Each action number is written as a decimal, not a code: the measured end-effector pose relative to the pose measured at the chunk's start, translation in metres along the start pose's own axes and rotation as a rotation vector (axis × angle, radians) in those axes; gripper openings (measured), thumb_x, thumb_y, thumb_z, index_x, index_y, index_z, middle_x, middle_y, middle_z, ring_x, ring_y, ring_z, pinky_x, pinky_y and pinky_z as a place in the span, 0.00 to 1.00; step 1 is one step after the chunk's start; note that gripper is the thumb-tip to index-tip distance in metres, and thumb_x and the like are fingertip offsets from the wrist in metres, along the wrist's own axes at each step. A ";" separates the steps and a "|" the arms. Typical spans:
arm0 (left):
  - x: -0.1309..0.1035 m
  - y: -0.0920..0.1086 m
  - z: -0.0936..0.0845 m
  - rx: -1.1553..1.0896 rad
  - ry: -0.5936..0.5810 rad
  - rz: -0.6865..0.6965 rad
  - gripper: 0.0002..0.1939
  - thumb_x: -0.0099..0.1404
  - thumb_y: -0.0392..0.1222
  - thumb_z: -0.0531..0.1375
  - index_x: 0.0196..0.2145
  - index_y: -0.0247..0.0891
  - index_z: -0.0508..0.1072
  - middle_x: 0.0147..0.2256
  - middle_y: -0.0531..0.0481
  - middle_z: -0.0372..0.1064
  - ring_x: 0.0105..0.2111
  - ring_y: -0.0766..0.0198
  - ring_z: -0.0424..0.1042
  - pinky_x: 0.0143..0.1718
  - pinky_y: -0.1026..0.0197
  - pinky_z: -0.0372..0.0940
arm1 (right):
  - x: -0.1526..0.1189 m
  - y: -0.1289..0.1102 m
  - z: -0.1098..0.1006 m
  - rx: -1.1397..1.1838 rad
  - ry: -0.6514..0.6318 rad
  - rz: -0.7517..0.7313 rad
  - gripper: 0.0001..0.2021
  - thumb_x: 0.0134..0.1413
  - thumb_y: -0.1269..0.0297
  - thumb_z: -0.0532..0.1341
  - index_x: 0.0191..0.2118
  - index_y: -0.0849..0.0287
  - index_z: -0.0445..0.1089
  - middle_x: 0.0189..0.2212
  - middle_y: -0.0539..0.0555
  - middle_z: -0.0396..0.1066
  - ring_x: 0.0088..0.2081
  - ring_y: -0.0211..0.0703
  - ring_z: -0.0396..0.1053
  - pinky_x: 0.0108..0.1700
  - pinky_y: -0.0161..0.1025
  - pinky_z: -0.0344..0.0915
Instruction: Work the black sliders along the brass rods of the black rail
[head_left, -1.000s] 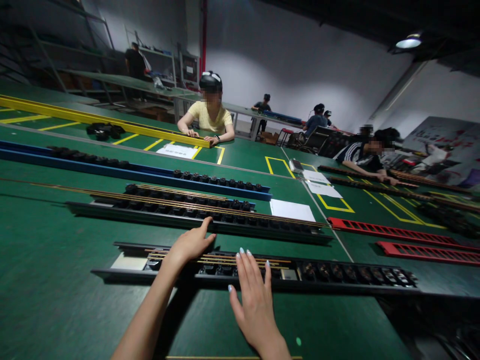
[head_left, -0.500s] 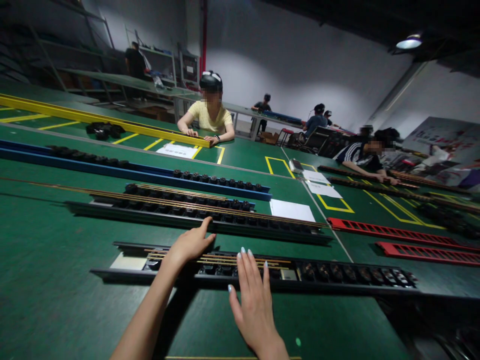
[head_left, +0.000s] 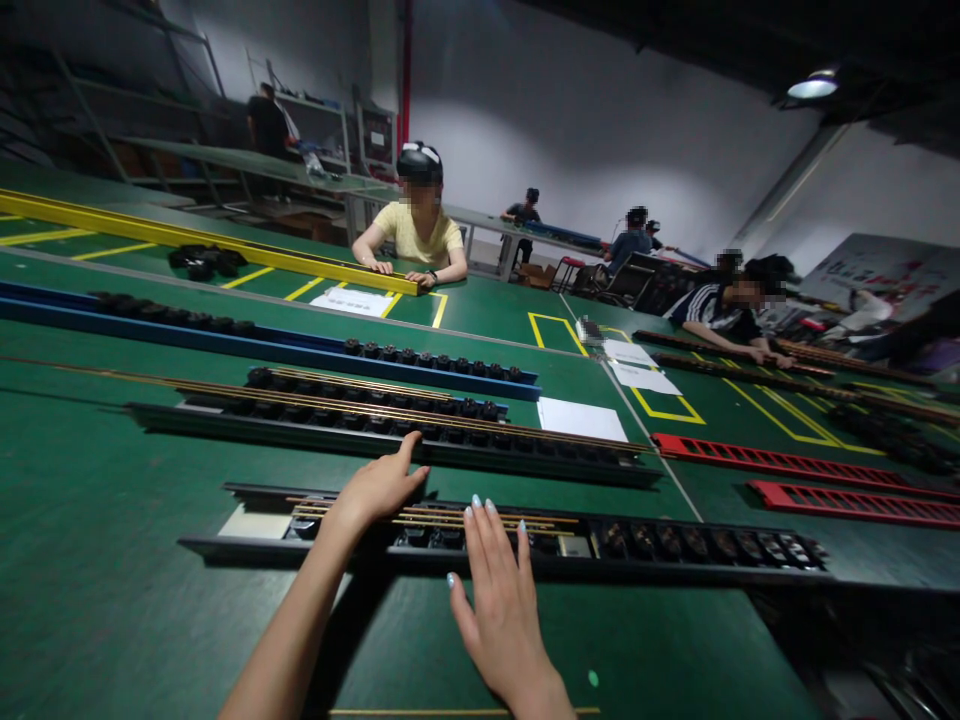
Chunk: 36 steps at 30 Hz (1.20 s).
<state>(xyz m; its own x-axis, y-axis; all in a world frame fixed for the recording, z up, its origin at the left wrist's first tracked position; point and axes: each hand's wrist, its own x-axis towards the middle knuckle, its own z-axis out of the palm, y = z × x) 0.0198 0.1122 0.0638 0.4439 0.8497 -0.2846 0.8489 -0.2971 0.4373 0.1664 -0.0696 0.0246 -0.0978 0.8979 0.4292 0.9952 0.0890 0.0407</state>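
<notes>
My right hand (head_left: 501, 605) lies flat and open, palm down, with its fingertips over the thin brass-coloured rods (head_left: 442, 516) in the near black channel rail (head_left: 675, 575). Dark, rounded parts (head_left: 724, 545) sit in a row along the right part of that rail. Reaching across its left part, my left hand (head_left: 381, 486) has index finger and thumb stretched apart; the other fingers are partly hidden. Its index fingertip is at the near edge of a second black rail (head_left: 225, 425), which bears more dark parts and long rods (head_left: 360, 408). I cannot tell whether it touches that rail.
Beyond lie a blue rail (head_left: 315, 355) with black parts, a yellow rail (head_left: 315, 268), red slotted rails (head_left: 795, 460) and a white sheet (head_left: 581, 420) on the green table (head_left: 97, 560). Co-workers sit across the table. The table's edge drops away at lower right.
My right hand has shifted slightly left over the rods. My left hand keeps nearly the same place, and the rails look unmoved.
</notes>
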 end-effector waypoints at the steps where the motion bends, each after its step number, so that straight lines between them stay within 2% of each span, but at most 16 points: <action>1: 0.000 0.000 0.000 -0.001 0.006 -0.005 0.31 0.65 0.52 0.45 0.63 0.40 0.45 0.44 0.39 0.75 0.43 0.52 0.74 0.41 0.55 0.63 | 0.000 0.000 0.000 0.002 0.003 0.000 0.30 0.64 0.61 0.48 0.68 0.61 0.40 0.67 0.52 0.46 0.67 0.45 0.43 0.65 0.49 0.44; 7: -0.002 0.002 -0.001 0.012 0.061 -0.055 0.31 0.65 0.54 0.45 0.60 0.33 0.47 0.46 0.33 0.73 0.44 0.50 0.74 0.41 0.56 0.63 | 0.000 0.000 0.000 0.018 0.004 -0.001 0.30 0.64 0.62 0.48 0.68 0.60 0.38 0.66 0.52 0.47 0.67 0.44 0.44 0.65 0.49 0.45; 16: -0.002 0.002 -0.001 0.083 0.009 0.002 0.20 0.66 0.53 0.45 0.43 0.38 0.67 0.44 0.36 0.74 0.45 0.50 0.73 0.42 0.54 0.64 | -0.001 -0.001 0.001 0.037 0.006 0.009 0.30 0.63 0.63 0.48 0.68 0.60 0.38 0.67 0.52 0.46 0.67 0.44 0.44 0.66 0.49 0.42; 20: 0.001 0.000 0.000 0.099 -0.013 0.022 0.21 0.65 0.54 0.45 0.38 0.39 0.72 0.43 0.38 0.75 0.45 0.50 0.73 0.43 0.55 0.64 | -0.002 -0.001 0.001 0.036 0.006 0.012 0.30 0.63 0.64 0.47 0.68 0.60 0.39 0.67 0.51 0.43 0.68 0.43 0.41 0.67 0.49 0.39; 28: 0.002 0.000 0.000 0.105 -0.022 0.053 0.23 0.66 0.54 0.44 0.37 0.40 0.74 0.42 0.40 0.76 0.45 0.51 0.74 0.43 0.56 0.64 | -0.001 -0.004 0.003 0.033 -0.008 -0.013 0.30 0.62 0.66 0.47 0.68 0.60 0.39 0.67 0.50 0.43 0.68 0.43 0.40 0.67 0.50 0.39; 33: 0.001 -0.001 0.002 0.106 -0.024 0.033 0.27 0.65 0.56 0.44 0.29 0.38 0.76 0.37 0.37 0.77 0.42 0.50 0.75 0.41 0.56 0.64 | -0.001 -0.003 -0.001 0.016 -0.013 -0.015 0.30 0.63 0.65 0.47 0.68 0.61 0.38 0.67 0.51 0.42 0.68 0.44 0.40 0.66 0.50 0.42; 36: 0.002 -0.002 0.002 0.106 -0.018 0.015 0.28 0.65 0.57 0.44 0.26 0.38 0.76 0.35 0.37 0.77 0.41 0.51 0.75 0.40 0.57 0.65 | -0.001 -0.004 -0.005 0.009 -0.029 -0.069 0.31 0.62 0.65 0.48 0.68 0.62 0.38 0.68 0.53 0.41 0.68 0.45 0.39 0.66 0.50 0.44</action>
<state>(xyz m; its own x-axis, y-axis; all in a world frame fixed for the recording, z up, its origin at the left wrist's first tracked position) 0.0197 0.1131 0.0606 0.4610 0.8373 -0.2941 0.8673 -0.3549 0.3490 0.1625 -0.0729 0.0283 -0.1666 0.9017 0.3989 0.9860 0.1551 0.0614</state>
